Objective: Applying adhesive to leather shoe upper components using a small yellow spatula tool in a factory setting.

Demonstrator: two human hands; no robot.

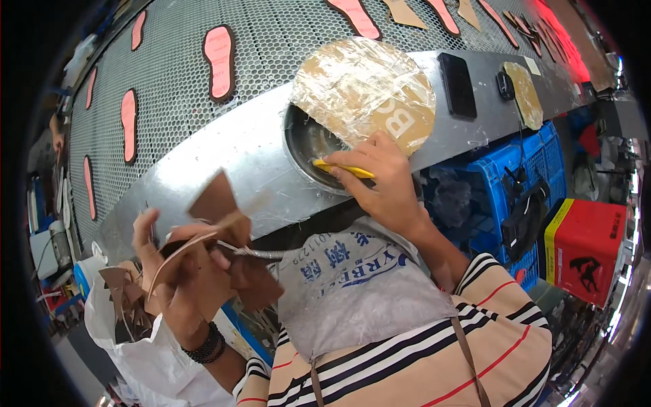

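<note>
My left hand is closed round several flat brown pieces that look like cut leather or board, fanned out and blurred by motion. It is over the open white sack, which has more brown scraps inside. A slim yellow brush handle is pinched in my right hand; its bristles do not show. That hand is at the near rim of a round metal bowl set in the steel bench. A round, tape-covered cardboard lid lies over the bowl's far right part.
Pink insole shapes with dark edges lie spread on the mesh conveyor beyond the bench. A black phone rests right of the lid. On the right are a blue crate and a red tin.
</note>
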